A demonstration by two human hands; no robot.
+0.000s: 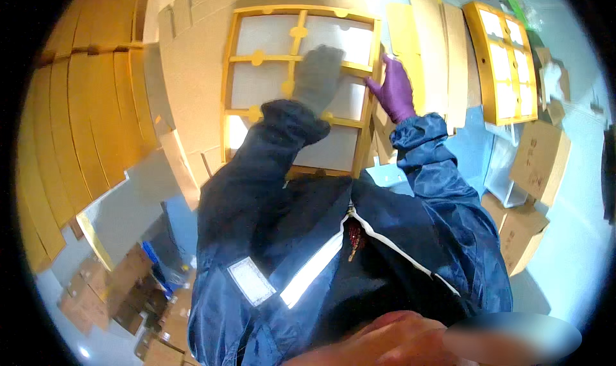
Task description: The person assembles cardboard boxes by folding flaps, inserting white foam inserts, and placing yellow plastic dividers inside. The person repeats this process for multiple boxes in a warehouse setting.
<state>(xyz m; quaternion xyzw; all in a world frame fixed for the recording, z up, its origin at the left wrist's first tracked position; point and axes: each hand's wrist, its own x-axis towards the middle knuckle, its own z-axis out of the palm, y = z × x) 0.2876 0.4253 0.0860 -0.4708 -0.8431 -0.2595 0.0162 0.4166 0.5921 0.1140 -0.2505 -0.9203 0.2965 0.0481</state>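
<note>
- We see the person's left hand (321, 74) in a grey glove, laid out long and loosely open above the middle of a yellow divided frame (228, 93); the fingers blur into the grey panels behind, so we cannot tell whether they press on anything.
- The right hand (396, 91), in a purple glove, is open beside the frame's right wall, thumb spread toward it; we cannot make out whether the thumb touches, and the sleeve hides the wrist.
- The frame lies in front of the person on brown cardboard (192, 64). We count two columns of compartments with pale bottoms; the left forearm covers part of the lower ones, and the jacket (269, 237) cuts off much of the near edge.
- A second yellow frame (482, 64) stands at the upper right, past upright cardboard strips (437, 51); under it, a whitish clear thing (507, 180) is hard to name.
- At left, the stacked cardboard sheets (96, 122) run into the dark rim.
- Cartons (540, 162) at right partly cover each other; the brown boxes (131, 279) at lower left are dim.
</note>
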